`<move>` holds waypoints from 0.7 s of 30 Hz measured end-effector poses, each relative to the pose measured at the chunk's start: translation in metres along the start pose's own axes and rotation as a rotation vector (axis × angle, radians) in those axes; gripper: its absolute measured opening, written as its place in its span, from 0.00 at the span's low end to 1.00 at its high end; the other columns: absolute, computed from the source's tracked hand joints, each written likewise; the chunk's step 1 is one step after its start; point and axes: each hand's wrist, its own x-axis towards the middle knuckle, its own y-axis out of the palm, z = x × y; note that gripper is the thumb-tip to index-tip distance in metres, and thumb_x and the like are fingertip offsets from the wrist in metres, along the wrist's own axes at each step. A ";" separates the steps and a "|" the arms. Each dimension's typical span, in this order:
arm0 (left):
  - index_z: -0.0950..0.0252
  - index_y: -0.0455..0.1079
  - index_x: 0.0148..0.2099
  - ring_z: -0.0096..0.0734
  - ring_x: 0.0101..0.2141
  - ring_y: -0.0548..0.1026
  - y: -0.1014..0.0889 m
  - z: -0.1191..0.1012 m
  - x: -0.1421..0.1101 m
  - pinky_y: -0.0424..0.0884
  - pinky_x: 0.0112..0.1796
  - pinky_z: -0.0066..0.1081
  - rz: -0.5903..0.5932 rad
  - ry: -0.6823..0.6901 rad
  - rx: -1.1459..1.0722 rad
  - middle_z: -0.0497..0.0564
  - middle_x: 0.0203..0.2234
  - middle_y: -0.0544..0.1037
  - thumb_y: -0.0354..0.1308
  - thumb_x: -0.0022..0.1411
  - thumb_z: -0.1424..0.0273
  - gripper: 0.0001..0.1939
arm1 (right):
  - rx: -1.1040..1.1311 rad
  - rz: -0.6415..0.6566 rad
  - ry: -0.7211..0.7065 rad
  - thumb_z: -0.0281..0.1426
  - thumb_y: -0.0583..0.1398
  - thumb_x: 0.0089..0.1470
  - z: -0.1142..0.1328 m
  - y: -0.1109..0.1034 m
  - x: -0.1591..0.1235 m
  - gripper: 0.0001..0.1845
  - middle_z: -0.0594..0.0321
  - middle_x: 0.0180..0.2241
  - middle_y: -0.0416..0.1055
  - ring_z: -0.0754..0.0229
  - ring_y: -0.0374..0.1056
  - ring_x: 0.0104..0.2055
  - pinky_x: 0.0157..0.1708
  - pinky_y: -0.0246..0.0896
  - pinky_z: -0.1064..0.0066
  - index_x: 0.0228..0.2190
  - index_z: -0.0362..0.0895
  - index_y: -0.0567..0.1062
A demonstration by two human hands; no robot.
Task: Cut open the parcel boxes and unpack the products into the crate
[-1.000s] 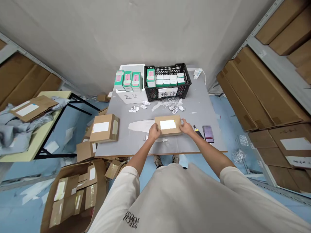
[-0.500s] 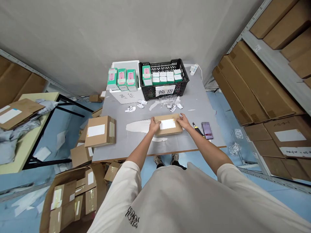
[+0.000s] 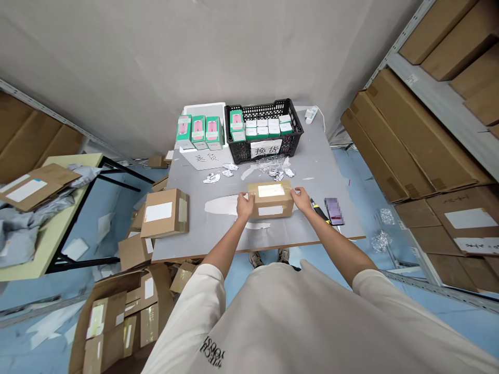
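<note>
A brown cardboard box (image 3: 271, 201) with white labels on two of its faces is at the middle of the grey table (image 3: 210, 236). My left hand (image 3: 245, 205) grips its left end, and my right hand (image 3: 301, 199) holds the right end with the fingers bent around the edge. Right of that hand lie a black and yellow cutter (image 3: 320, 211) and a phone (image 3: 334, 211) with a blurred screen. Crumpled paper (image 3: 211, 178) and clear plastic wrap (image 3: 268, 164) are scattered beyond the box.
A black crate (image 3: 294, 139) and a white bin (image 3: 208, 158) hold green-and-white boxes at the back. Another cardboard box (image 3: 159, 213) sits at the table's left edge. Below it stands a large carton (image 3: 113, 283) full of boxes. Shelving (image 3: 424, 83) with cartons rises at right.
The box has been tilted between my hands, so a second labelled face now shows toward me. The whole view has shifted slightly.
</note>
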 end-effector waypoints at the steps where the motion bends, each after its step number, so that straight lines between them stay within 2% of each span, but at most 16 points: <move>1: 0.62 0.64 0.56 0.44 0.47 0.77 0.000 0.005 -0.001 0.68 0.46 0.37 0.024 -0.016 0.039 0.55 0.41 0.77 0.55 0.67 0.50 0.25 | -0.038 0.031 0.008 0.53 0.61 0.55 -0.007 0.001 0.000 0.29 0.57 0.37 0.77 0.49 0.73 0.43 0.47 0.66 0.62 0.49 0.46 0.75; 5: 0.60 0.65 0.56 0.41 0.43 0.77 0.001 0.028 -0.008 0.68 0.42 0.33 0.101 0.005 0.075 0.51 0.37 0.77 0.61 0.64 0.55 0.23 | -0.031 0.162 0.026 0.49 0.68 0.48 -0.035 0.002 -0.003 0.32 0.57 0.39 0.77 0.51 0.74 0.42 0.45 0.68 0.63 0.50 0.45 0.74; 9: 0.62 0.63 0.60 0.35 0.43 0.77 0.006 0.039 -0.012 0.70 0.43 0.32 0.085 0.057 -0.010 0.55 0.47 0.76 0.65 0.63 0.61 0.27 | 0.051 0.144 -0.002 0.42 0.69 0.44 -0.043 0.008 -0.007 0.35 0.55 0.47 0.75 0.55 0.75 0.42 0.45 0.70 0.64 0.53 0.45 0.72; 12: 0.63 0.62 0.63 0.38 0.47 0.77 0.011 0.033 -0.010 0.71 0.49 0.35 0.069 0.080 -0.038 0.60 0.55 0.73 0.64 0.62 0.67 0.29 | 0.054 0.079 -0.064 0.36 0.66 0.45 -0.034 0.018 -0.008 0.35 0.55 0.50 0.74 0.55 0.74 0.41 0.47 0.70 0.63 0.56 0.45 0.71; 15: 0.61 0.60 0.67 0.43 0.53 0.76 0.013 0.022 -0.007 0.69 0.55 0.39 0.078 0.100 -0.029 0.61 0.59 0.72 0.63 0.61 0.73 0.34 | 0.017 0.060 -0.105 0.31 0.63 0.46 -0.024 0.024 -0.008 0.38 0.55 0.50 0.75 0.53 0.74 0.43 0.50 0.70 0.61 0.60 0.46 0.68; 19: 0.61 0.50 0.75 0.49 0.61 0.70 0.011 0.015 -0.008 0.63 0.61 0.44 0.164 0.143 -0.006 0.62 0.62 0.71 0.62 0.58 0.76 0.45 | -0.050 0.139 -0.128 0.30 0.62 0.47 -0.022 0.021 -0.011 0.48 0.53 0.53 0.75 0.49 0.73 0.49 0.55 0.67 0.57 0.69 0.46 0.58; 21: 0.60 0.46 0.76 0.51 0.63 0.69 0.008 0.012 -0.011 0.62 0.62 0.45 0.211 0.153 0.009 0.62 0.64 0.70 0.62 0.56 0.77 0.50 | -0.107 0.186 -0.160 0.30 0.62 0.46 -0.021 0.017 -0.012 0.50 0.51 0.53 0.74 0.45 0.72 0.53 0.57 0.65 0.55 0.70 0.46 0.58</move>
